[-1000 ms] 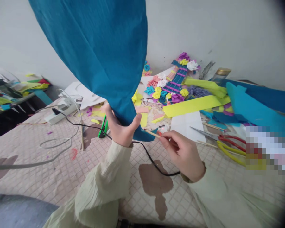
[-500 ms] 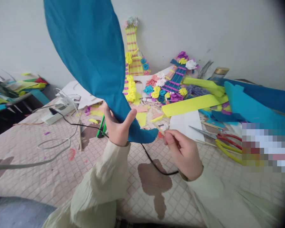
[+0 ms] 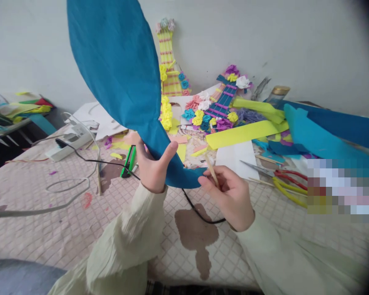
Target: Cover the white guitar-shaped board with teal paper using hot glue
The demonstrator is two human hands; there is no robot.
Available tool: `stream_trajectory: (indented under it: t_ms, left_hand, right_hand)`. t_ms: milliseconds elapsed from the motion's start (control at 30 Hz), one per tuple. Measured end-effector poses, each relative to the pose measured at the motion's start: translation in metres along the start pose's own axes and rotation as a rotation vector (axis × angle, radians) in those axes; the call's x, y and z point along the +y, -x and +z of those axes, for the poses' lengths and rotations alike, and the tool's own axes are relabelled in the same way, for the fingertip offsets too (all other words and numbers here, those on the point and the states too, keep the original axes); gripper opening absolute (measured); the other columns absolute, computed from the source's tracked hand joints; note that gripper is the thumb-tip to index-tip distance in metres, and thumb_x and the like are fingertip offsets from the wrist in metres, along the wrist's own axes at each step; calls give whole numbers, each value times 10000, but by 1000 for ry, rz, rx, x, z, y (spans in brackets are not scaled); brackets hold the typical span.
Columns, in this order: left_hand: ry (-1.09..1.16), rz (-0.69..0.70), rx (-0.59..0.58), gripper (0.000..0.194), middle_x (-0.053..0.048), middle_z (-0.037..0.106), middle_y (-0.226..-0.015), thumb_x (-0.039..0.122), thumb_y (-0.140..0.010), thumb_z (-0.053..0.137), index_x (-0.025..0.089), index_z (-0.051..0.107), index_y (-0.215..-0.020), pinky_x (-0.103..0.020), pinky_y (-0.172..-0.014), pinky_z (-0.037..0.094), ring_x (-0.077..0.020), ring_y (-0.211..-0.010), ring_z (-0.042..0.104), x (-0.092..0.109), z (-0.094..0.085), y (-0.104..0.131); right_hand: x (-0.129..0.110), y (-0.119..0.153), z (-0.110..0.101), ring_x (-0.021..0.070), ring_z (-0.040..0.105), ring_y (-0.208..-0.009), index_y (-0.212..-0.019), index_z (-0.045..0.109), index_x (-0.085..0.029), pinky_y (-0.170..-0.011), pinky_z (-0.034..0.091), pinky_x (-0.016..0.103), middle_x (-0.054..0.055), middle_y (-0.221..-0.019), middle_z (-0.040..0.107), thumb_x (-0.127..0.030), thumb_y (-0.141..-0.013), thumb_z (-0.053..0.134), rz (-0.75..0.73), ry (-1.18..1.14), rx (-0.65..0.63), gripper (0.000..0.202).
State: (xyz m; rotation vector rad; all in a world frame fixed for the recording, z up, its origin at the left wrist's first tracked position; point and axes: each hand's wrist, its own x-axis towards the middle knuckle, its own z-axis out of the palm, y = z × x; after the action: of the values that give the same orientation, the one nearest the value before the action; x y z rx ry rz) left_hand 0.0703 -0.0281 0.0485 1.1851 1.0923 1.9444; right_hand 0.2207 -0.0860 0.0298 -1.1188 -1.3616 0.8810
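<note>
A large blue paper-covered shape (image 3: 119, 61), broad at the top and narrowing to a curved tip, is held up over the table. My left hand (image 3: 153, 164) grips its narrow neck, with the thumb on the right side and the fingers partly hidden behind it. At the curved tip, my right hand (image 3: 227, 192) pinches the blue end between thumb and fingers. A thin pale stick (image 3: 213, 172) is also held in my right hand, pointing up and left.
Scissors (image 3: 289, 180) lie at the right by blue paper (image 3: 320, 131). Decorated flower pieces (image 3: 215, 108) stand near the wall. A green cutter (image 3: 128, 162), a power strip (image 3: 69, 143) and a black cable (image 3: 199, 215) lie on the patterned tablecloth (image 3: 135, 262).
My right hand has moved left onto the curved tip, and the stick has turned more upright in its fingers. My left hand keeps its hold. The view has shifted slightly.
</note>
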Motion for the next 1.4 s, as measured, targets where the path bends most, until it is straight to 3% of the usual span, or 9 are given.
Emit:
stream_trajectory:
  t_ms: [267,333,467,567,667,767,967,1133,1400]
  left_hand:
    - [58,-10,18,440,-40,602,-924,389,-636,709,216,512,-989,-360,-802,466,-214,-917,589,-3,-1,-4]
    - [70,-24,10,424,-34,602,-916,369,-631,717,216,517,-972,-347,-785,467,-203,-893,588,-4,-1,-4]
    - [100,-48,19,392,-8,590,-848,340,-613,733,211,532,-924,-292,-717,461,-164,-809,578,-2,1,-3]
    - [161,-150,-4,375,15,561,-759,343,-586,746,200,537,-863,-249,-625,444,-124,-691,554,2,3,-3]
    - [194,-295,-23,375,35,519,-675,367,-550,754,186,528,-787,-225,-521,403,-87,-558,495,6,6,-3]
    - [181,-344,-21,381,44,488,-637,388,-529,754,179,519,-746,-218,-468,367,-72,-505,456,7,7,-3]
    - [133,-319,-59,405,41,516,-650,388,-530,751,190,530,-805,-230,-503,393,-90,-530,491,6,6,-3]
    - [139,-340,-97,428,44,521,-636,370,-515,748,200,533,-843,-230,-512,416,-96,-544,513,6,5,-1]
    - [232,-437,-188,437,84,433,-548,360,-532,722,216,470,-859,-227,-494,384,-73,-464,458,14,8,4]
  right_hand:
    - [-1,-10,-2,29,212,-380,-563,469,-169,-366,99,210,-86,-453,271,-486,-688,641,465,-458,-237,381]
    - [-2,-10,-2,24,193,-374,-591,477,-175,-361,92,206,-94,-456,273,-445,-663,678,509,-536,-206,344]
    - [-6,-14,-6,-5,189,-372,-869,581,-210,-339,95,202,-66,-669,487,-351,-632,723,395,-524,12,310]
    - [-8,-16,-11,-18,207,-370,-969,586,-229,-330,90,210,-19,-889,566,-352,-645,713,350,-500,-104,369]
    - [-6,-16,-16,-4,209,-355,-967,587,-236,-328,93,202,-61,-667,530,-331,-646,723,368,-522,-297,361]
    - [-3,-14,-17,20,233,-352,-951,584,-238,-327,123,191,-108,-487,367,-286,-643,736,349,-515,-349,347]
    - [-5,-13,-15,-5,264,-363,-925,595,-234,-298,158,178,-62,-726,512,-276,-583,769,358,-518,-312,386]
    - [-10,-14,-15,9,206,-328,-884,596,-210,-291,123,175,-109,-494,379,-309,-622,738,391,-509,-300,314]
    - [-5,-13,-14,17,222,-341,-891,582,-207,-312,130,173,-114,-482,322,-335,-652,715,391,-503,-368,302]
